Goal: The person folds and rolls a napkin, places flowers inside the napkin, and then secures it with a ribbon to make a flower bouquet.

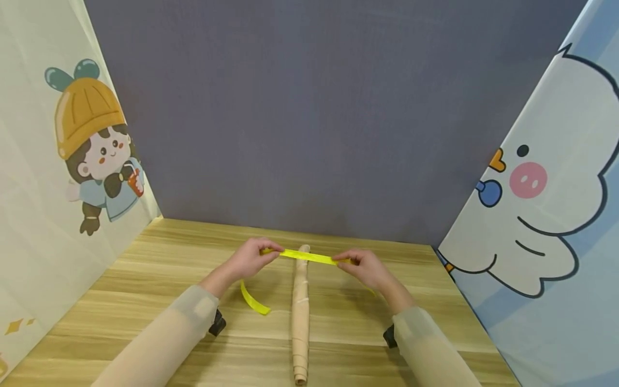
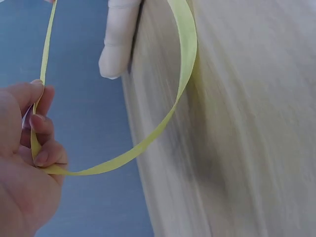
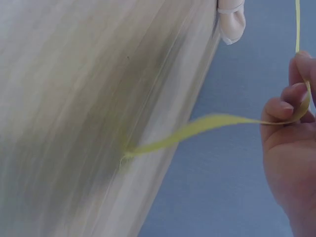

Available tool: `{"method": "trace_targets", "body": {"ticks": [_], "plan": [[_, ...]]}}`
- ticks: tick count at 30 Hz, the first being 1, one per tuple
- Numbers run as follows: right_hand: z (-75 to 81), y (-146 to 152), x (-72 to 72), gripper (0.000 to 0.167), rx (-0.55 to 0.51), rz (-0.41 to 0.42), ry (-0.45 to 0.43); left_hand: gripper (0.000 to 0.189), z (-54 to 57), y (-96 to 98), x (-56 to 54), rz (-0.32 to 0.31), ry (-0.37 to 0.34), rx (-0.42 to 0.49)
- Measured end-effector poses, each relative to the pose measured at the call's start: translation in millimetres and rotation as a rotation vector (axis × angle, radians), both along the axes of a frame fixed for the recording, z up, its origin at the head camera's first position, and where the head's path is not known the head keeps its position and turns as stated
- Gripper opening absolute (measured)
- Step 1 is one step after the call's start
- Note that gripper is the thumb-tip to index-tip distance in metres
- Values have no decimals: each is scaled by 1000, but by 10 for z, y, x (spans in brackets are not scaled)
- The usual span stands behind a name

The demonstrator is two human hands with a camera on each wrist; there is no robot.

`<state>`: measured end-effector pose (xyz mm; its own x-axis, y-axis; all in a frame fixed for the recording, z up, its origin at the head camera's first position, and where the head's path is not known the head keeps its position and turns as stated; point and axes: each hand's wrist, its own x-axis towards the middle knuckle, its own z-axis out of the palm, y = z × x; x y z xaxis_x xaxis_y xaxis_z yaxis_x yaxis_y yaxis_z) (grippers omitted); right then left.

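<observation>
Between my two hands a yellow ribbon [image 1: 309,257] is drawn straight above the far end of a long, slim beige roll [image 1: 300,322]. My left hand [image 1: 252,259] pinches the ribbon between thumb and fingers, left of the roll. From that hand a loose tail of ribbon [image 2: 143,148] curves down in a loop toward the table. On the other side, my right hand [image 1: 365,266] pinches the ribbon likewise. Its shorter tail [image 3: 197,127] passes through the curled fingers and hangs toward the wood. The roll lies lengthwise, pointing away from me, with a pale band near its far end.
The wood-grain table [image 1: 232,355] ends at a grey-blue panel [image 1: 300,118] behind the hands. Cartoon-printed curtains stand at the left [image 1: 29,177] and right [image 1: 580,123]. A dark wrist device [image 1: 217,323] sits below the left cuff, another [image 1: 389,337] below the right.
</observation>
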<state>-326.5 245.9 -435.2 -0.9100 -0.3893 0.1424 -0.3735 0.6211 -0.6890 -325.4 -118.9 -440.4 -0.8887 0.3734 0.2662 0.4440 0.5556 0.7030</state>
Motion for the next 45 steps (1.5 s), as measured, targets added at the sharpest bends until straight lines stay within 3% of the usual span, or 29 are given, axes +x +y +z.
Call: {"method": "trace_targets", "body": {"ticks": [9, 18, 33, 38, 45], "plan": [[-190, -94, -286, 25, 27, -70, 49, 26, -153, 112, -273, 29, -11, 22], [-275, -316, -544, 25, 17, -151, 69, 30, -186, 173, -485, 76, -27, 46], [-386, -602, -689, 25, 9, -218, 128, 32, -296, 312, -584, 107, -17, 82], [-419, -643, -706, 24, 0, -243, 85, 35, -350, 361, -606, 102, -81, 99], [-491, -657, -698, 21, 86, -217, 44, 36, -430, 373, -558, 95, -155, 6]]}}
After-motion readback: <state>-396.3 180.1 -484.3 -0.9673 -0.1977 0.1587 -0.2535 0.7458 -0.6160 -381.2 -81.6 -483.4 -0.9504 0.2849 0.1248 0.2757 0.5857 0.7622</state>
